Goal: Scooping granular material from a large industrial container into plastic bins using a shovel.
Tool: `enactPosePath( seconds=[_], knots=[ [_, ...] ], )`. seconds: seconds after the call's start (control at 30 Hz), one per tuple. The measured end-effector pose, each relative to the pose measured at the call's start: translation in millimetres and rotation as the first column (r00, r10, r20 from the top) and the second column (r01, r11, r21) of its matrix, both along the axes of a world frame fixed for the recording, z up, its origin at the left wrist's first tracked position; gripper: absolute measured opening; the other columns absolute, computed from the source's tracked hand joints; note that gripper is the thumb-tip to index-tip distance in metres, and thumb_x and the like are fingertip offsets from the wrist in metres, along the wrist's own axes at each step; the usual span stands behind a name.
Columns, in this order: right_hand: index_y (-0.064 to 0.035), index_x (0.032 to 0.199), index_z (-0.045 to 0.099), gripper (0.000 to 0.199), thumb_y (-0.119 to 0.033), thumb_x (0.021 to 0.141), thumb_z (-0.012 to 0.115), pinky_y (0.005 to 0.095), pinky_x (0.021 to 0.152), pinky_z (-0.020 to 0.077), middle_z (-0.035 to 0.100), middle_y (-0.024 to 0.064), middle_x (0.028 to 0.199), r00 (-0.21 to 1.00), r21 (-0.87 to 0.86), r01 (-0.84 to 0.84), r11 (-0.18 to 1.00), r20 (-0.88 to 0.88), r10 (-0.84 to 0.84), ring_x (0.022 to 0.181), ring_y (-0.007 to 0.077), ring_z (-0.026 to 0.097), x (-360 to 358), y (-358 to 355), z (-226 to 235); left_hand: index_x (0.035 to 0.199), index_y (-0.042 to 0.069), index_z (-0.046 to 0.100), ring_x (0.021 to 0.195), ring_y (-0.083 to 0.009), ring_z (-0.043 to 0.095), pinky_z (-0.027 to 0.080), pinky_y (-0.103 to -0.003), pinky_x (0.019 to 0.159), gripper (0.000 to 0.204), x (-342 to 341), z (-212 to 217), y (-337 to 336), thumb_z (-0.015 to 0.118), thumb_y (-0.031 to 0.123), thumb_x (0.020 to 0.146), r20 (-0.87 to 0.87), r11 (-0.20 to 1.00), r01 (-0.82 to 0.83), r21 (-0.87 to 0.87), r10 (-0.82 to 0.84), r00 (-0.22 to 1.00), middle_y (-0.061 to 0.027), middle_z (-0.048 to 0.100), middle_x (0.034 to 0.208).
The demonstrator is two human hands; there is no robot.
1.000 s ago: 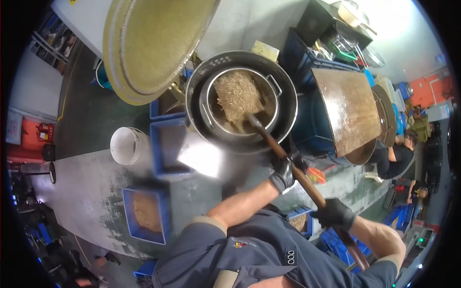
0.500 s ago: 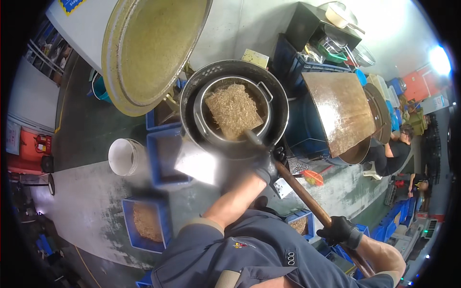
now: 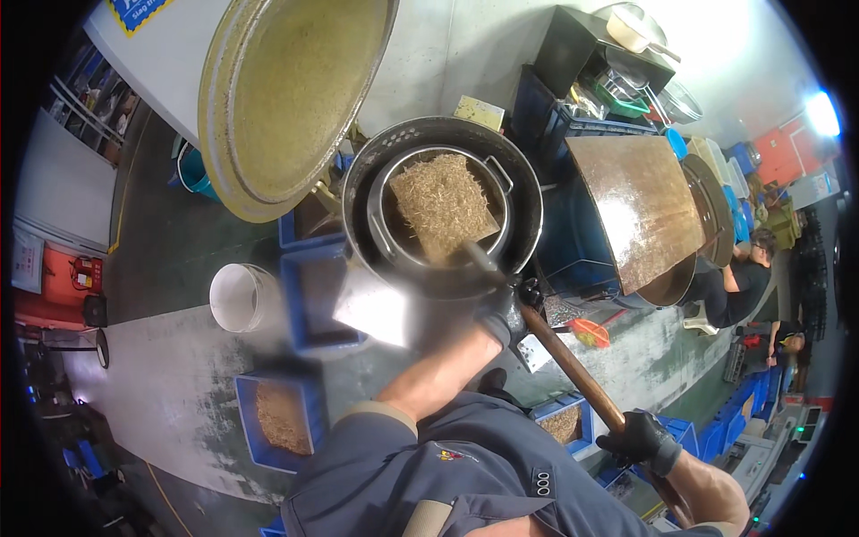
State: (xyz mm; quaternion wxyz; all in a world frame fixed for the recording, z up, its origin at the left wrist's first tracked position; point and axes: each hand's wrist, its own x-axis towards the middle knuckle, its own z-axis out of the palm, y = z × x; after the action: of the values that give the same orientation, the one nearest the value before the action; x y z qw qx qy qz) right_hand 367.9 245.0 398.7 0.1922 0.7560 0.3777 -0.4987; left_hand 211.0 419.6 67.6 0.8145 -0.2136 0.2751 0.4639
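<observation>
Both my hands, in black gloves, are closed around a long wooden-handled shovel (image 3: 573, 371). My left hand (image 3: 514, 309) grips it low, near the metal neck. Further back, at the lower right, my right hand (image 3: 646, 443) is wrapped round the wooden shaft. The flat blade carries a heap of brown, straw-like shreds (image 3: 440, 199) and lies over the mouth of a metal pot (image 3: 382, 234) with side handles. That pot sits inside a larger dark drum (image 3: 530, 201) with a perforated inner wall. The heap hides most of the blade.
A big round lid (image 3: 300, 98) stands raised left of the drum. Blue crates (image 3: 309, 345) and a white bucket (image 3: 234, 297) are on the floor to the left. At right, a brown board (image 3: 635, 210) covers part of a vat; a person (image 3: 738, 282) sits beyond it.
The whole scene has shifted slightly rightward in view. My hands keep the same hold on the shovel, and its loaded blade remains over the pot.
</observation>
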Motion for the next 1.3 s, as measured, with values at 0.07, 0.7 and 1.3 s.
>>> enactPosePath(
  seconds=[0.07, 0.7, 1.3],
  knots=[
    [0.0011, 0.079, 0.058, 0.028, -0.022, 0.078, 0.074, 0.0271, 0.040, 0.0461, 0.059, 0.0047, 0.055, 0.995, 0.041, 0.080, 0.996, -0.061, -0.078, 0.043, 0.0109, 0.057, 13, -14, -3, 0.091, 0.008, 0.058, 0.058, -0.0197, 0.056, 0.055, -0.042, 0.066, 0.015, 7, 27, -6, 0.058, 0.023, 0.088, 0.021, 1.000, -0.013, 0.024, 0.013, 1.000, -0.0083, 0.063, 0.083],
    [0.0026, 0.076, 0.054, 0.024, -0.015, 0.078, 0.070, 0.0257, 0.038, 0.0451, 0.056, 0.0053, 0.054, 0.989, 0.176, -0.095, 0.980, -0.096, 0.113, 0.043, 0.0123, 0.057, 132, -52, 48, 0.075, 0.012, 0.050, 0.054, -0.0194, 0.053, 0.052, -0.037, 0.058, 0.017, 61, 124, -72, 0.053, 0.021, 0.089, 0.229, 0.861, -0.381, 0.336, 0.318, 0.920, -0.0045, 0.054, 0.065],
    [0.0020, 0.075, 0.057, 0.034, -0.030, 0.078, 0.068, 0.0338, 0.045, 0.0494, 0.062, 0.0110, 0.058, 0.373, 0.293, -0.878, 0.378, -0.076, 0.925, 0.049, 0.0204, 0.063, -48, -89, -134, 0.091, 0.016, 0.051, 0.055, -0.0215, 0.053, 0.051, -0.038, 0.055, 0.007, -178, -51, -339, 0.054, 0.022, 0.089, 0.239, 0.502, -0.837, 0.219, 0.804, 0.545, -0.0087, 0.060, 0.081]
  ],
)
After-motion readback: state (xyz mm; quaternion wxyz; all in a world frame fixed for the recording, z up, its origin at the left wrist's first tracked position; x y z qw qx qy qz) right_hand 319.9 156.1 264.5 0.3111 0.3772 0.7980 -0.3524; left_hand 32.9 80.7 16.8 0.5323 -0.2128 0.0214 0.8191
